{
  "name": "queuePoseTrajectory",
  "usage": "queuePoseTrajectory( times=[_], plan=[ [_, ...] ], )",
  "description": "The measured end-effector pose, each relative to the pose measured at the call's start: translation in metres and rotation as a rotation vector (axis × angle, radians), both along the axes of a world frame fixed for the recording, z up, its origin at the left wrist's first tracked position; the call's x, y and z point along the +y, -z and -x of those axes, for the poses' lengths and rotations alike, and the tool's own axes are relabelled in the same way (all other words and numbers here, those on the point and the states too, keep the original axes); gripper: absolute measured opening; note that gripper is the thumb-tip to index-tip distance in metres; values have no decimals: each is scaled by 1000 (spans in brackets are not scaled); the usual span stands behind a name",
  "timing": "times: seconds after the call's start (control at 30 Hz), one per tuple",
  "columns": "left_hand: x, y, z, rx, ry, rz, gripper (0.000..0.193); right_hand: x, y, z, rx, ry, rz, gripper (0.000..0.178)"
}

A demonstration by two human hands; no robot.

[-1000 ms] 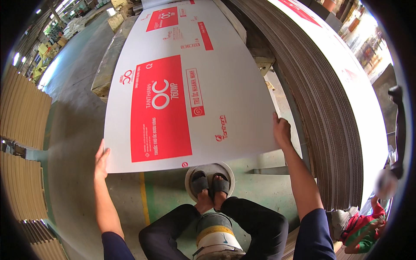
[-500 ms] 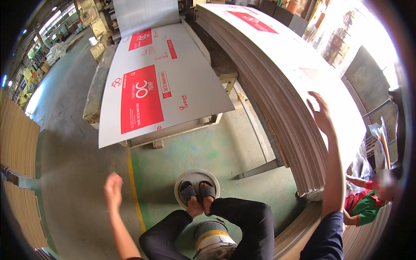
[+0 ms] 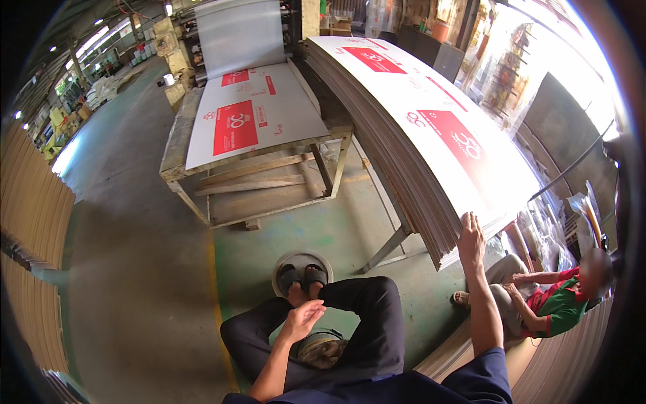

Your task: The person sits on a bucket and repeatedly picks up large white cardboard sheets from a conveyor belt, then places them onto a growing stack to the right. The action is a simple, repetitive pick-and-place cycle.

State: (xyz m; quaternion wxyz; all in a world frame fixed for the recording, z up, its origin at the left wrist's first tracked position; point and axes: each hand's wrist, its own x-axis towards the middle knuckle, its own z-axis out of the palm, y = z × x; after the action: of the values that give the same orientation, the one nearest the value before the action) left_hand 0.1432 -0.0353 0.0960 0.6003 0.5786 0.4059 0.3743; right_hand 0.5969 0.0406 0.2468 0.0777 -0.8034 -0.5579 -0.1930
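Observation:
My right hand (image 3: 472,241) rests its outstretched fingers against the near edge of a tall stack of white sheets (image 3: 431,232). The top sheet (image 3: 501,172) carries red printed panels. Above my lap, my left hand (image 3: 303,320) is held in the air with its fingers straight and nothing in it. Ahead, another white sheet with red print (image 3: 269,138) lies on a low metal-framed table (image 3: 262,151), under a pale sloping panel (image 3: 240,40) at the machine.
A co-worker (image 3: 555,306) in a green and red shirt sits at the right, beside plastic wrapping (image 3: 538,232). Piled brown sheets (image 3: 33,202) stand at the far left. My sandalled feet rest on a round base (image 3: 277,275). A slanted metal leg (image 3: 387,249) supports the stack.
My right hand has come down to the stack's near edge. My left hand has swung inward over my lap. The view has shifted, showing the table's frame and more of the co-worker.

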Motion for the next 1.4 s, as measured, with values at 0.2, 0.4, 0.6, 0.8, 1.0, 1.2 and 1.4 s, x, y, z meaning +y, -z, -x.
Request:
queuePoseTrajectory(
  times=[0.2, 0.4, 0.6, 0.8, 1.0, 1.2, 1.4],
  plan=[
    [32, -57, -52, -282, 100, 159, 36, -15, -22, 64, 143, -416, -83, 39],
    [91, -107, -77, -709, 249, 630, 46, -58, -28, 241, 201, -969, -80, 49],
    [57, -104, 43, -361, 123, 399, 39, -116, -8, 37, 223, -146, 144, 46],
    [-24, -80, 169, -250, -77, 394, 54, -241, 49, -70, 829, 390, -101, 51],
    [-86, -60, 243, -131, -123, 526, 44, -245, 48, 8, 727, 256, -244, 47],
    [-116, -53, 282, -135, -447, 443, 51, -148, 36, 68, 980, -14, -212, 33],
    [-150, -60, 314, -205, -573, 245, 91, -99, 95, 110, 1015, -70, 49, 56]
  ],
)
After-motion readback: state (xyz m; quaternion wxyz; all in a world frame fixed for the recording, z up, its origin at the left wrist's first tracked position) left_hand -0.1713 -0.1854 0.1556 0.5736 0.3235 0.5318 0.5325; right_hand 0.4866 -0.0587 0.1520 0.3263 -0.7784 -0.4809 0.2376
